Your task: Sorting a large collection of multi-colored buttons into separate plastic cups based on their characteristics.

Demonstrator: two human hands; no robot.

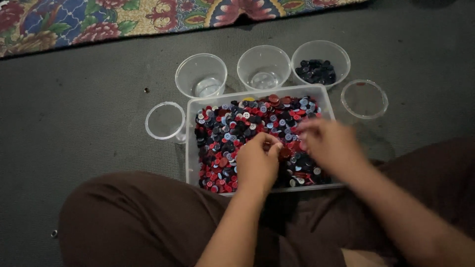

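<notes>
Now left hand grip pinched over buttons; right hand blurred

Both forearms are bare, no sleeves, rings or watch showing on the left hand or right hand. Dark brown cloth trousers cover both legs.

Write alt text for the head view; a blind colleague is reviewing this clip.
Two bare hands, left hand and right hand, reach into a clear rectangular tray filled with red, blue, black and white buttons. Five clear cups surround the tray on a grey floor; one cup holds dark buttons, the others look empty.
</notes>
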